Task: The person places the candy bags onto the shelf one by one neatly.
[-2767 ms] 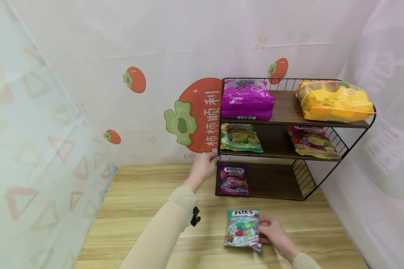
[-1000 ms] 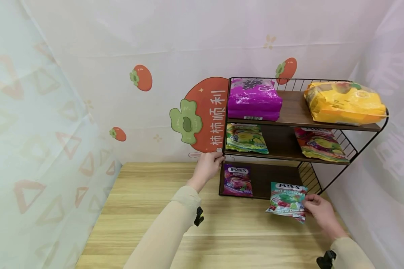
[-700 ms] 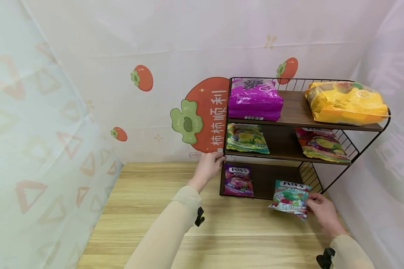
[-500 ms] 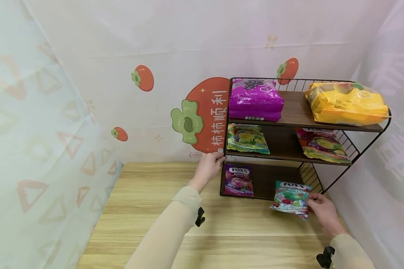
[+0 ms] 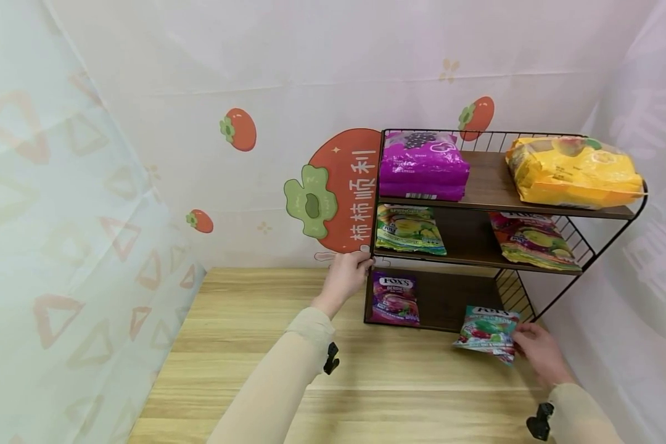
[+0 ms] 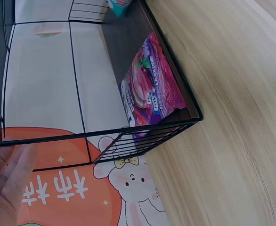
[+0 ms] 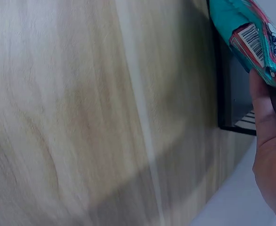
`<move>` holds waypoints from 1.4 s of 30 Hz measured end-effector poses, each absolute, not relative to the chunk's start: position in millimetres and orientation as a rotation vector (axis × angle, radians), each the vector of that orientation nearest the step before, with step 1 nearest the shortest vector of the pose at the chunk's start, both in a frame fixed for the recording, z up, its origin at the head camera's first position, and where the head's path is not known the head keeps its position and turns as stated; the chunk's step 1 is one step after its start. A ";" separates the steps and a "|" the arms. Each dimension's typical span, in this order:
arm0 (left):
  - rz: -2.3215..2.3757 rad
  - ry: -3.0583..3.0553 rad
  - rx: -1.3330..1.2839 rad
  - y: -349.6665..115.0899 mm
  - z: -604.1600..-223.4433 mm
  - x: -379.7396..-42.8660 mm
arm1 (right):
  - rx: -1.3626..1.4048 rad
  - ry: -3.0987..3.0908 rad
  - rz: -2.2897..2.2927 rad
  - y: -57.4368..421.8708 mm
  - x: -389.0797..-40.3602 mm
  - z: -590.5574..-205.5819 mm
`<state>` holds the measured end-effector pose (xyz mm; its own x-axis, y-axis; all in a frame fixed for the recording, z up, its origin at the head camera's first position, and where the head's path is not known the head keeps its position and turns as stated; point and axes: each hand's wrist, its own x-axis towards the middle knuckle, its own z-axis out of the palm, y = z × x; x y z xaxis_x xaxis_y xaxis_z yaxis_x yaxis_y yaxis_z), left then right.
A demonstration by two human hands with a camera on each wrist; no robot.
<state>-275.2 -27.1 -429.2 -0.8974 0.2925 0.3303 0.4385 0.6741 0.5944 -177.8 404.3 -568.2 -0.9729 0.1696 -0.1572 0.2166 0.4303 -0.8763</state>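
In the head view my right hand (image 5: 541,353) pinches the right edge of a teal Fox's candy bag (image 5: 489,332), which overlaps the right front of the rack's bottom shelf. The right wrist view shows the bag's back with its barcode, and fingers (image 7: 265,108) under its edge. My left hand (image 5: 344,279) grips the left frame of the black wire rack (image 5: 370,290) at middle-shelf height; in the left wrist view its fingers curl around the thin bar. A purple Fox's berries bag (image 5: 395,299) leans on the bottom shelf's left side.
On the middle shelf are a green-yellow candy bag (image 5: 409,229) at left and a red one (image 5: 534,240) at right. A purple bag (image 5: 422,166) and a yellow bag (image 5: 577,172) lie on top. The wooden table (image 5: 244,333) stretches in front, and printed cloth (image 5: 288,55) hangs behind.
My right hand has carried the teal bag from over the table in front up and rightward to the bottom shelf's right front; lately it moved slightly further right. The left hand keeps its hold on the rack.
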 end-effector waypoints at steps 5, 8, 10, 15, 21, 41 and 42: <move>-1.029 -2.691 -0.573 -26.3 -429.5 -275.1 | 0.353 2.653 -1.596 407.4 -179.5 -573.2; -1.035 -2.695 -0.563 -26.3 -429.4 -274.5 | 0.378 2.665 -1.558 408.5 -180.2 -574.3; -1.037 -2.693 -0.563 -26.7 -429.2 -274.4 | 0.385 2.666 -1.541 408.8 -180.6 -573.8; -1.039 -2.674 -0.576 -27.3 -429.7 -274.6 | 0.400 2.691 -1.489 410.5 -182.2 -573.3; -1.044 -2.667 -0.592 -26.8 -429.4 -274.7 | 0.585 2.679 -1.462 412.3 -184.1 -575.2; -1.018 -2.637 -0.572 -26.6 -431.0 -273.3 | 0.554 2.534 -1.525 411.1 -177.5 -580.9; -1.015 -2.633 -0.575 -26.4 -431.2 -273.3 | 0.575 2.511 -1.560 409.7 -177.6 -580.3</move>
